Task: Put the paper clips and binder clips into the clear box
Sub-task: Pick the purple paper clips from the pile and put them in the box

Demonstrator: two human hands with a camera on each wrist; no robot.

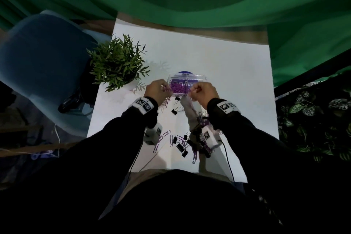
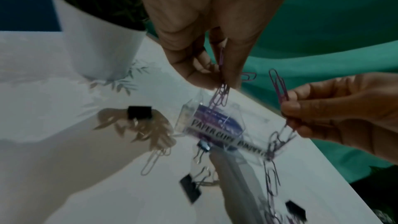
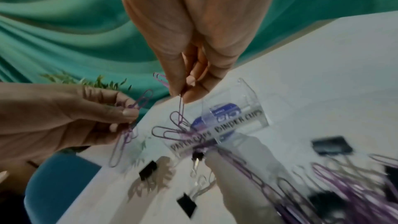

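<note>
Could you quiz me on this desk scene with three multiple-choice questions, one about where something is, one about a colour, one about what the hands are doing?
1. Where does the potted plant stand relative to the clear box?
A. To its left
B. To its right
C. Inside it

2. What colour are the paper clips?
A. Green
B. Purple
C. Orange

3. What are the left hand and right hand doing?
A. Both lie flat on the table
B. Each pinches paper clips at the box
C. Both lift the plant

Answers: 1 A, the head view shows the plant at the table's left side. 2 B, every view shows purple wire. 3 B, both wrist views show fingers pinched on dangling clips over the box.
</note>
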